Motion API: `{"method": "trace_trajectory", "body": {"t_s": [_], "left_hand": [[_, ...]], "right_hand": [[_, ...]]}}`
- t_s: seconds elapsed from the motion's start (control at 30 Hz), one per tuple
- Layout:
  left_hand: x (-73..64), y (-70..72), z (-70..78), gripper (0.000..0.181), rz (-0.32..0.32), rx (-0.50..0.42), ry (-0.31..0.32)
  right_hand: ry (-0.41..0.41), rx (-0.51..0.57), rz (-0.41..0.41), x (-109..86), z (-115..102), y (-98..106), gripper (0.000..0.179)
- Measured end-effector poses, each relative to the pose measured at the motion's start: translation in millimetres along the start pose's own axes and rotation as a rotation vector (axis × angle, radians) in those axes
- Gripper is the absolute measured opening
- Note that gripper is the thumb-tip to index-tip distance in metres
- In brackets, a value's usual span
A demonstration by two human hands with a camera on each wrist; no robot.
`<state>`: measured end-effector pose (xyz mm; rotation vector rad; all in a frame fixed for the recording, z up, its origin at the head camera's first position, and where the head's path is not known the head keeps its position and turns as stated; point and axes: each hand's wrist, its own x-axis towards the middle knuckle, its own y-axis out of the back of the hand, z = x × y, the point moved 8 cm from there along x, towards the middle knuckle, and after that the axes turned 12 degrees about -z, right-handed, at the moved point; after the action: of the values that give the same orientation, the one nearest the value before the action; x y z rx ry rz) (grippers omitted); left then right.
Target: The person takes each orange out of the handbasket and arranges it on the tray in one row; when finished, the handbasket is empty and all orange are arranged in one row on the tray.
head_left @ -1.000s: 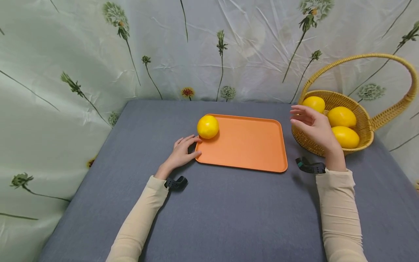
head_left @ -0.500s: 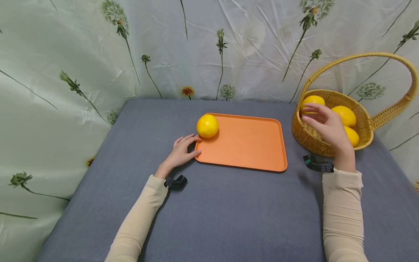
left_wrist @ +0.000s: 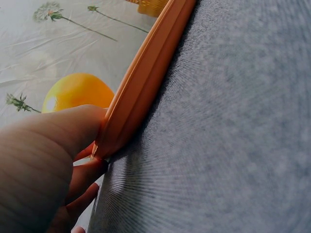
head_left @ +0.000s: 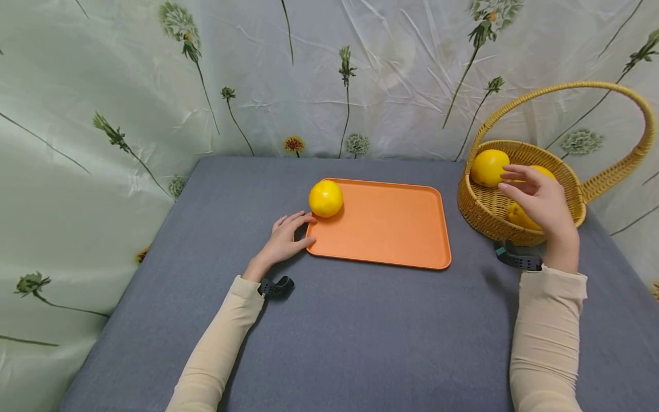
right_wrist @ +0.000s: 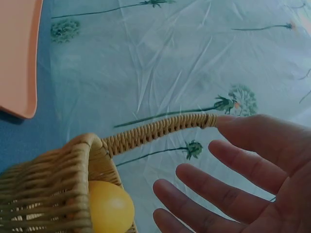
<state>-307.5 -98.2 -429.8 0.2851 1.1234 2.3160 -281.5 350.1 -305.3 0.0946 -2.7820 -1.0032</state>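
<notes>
On the left part of the orange tray (head_left: 381, 223) sits a round, smooth yellow fruit (head_left: 326, 198). My left hand (head_left: 283, 239) rests beside it, thumb and fingertips spread and touching the tray's left edge; the left wrist view shows the thumb (left_wrist: 80, 124) against the rim. Over the wicker basket (head_left: 479, 223) hovers my right hand (head_left: 540, 200), fingers loosely bent, holding nothing. The basket contains a yellow fruit (head_left: 489, 167) at its left, another yellow fruit (head_left: 520, 216) at the front and a third behind the hand, both partly hidden. In the right wrist view the right fingers (right_wrist: 218, 191) are apart.
The basket's tall arched handle (head_left: 566, 86) rises above the right hand. A blue-grey cloth (head_left: 381, 332) covers the table. Behind and at the left hangs a pale curtain (head_left: 288, 103) printed with dandelions.
My right hand has moved rightward, from the basket's left rim to above its middle, uncovering the left fruit and hiding more of the other two. The left hand and tray have stayed put.
</notes>
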Motion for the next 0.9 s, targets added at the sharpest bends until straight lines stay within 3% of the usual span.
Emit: {"method": "trace_trajectory", "body": {"t_s": [0.23, 0.47, 0.67, 0.9], "left_hand": [[0.6, 0.7, 0.6, 0.046, 0.004, -0.005, -0.002], [-0.4, -0.4, -0.3, 0.045, -0.003, -0.003, 0.001], [-0.8, 0.5, 0.3, 0.045, 0.003, -0.009, -0.001], [0.0, -0.6, -0.6, 0.045, -0.002, -0.012, 0.001]], "right_hand": [[-0.095, -0.054, 0.036, -5.8, 16, 12, 0.036], [-0.191, -0.032, 0.066, -14.3, 40, 21, 0.039], [-0.301, -0.145, 0.09, -17.3, 53, 28, 0.057], [-0.333, -0.223, 0.043, -17.1, 56, 25, 0.059]]}}
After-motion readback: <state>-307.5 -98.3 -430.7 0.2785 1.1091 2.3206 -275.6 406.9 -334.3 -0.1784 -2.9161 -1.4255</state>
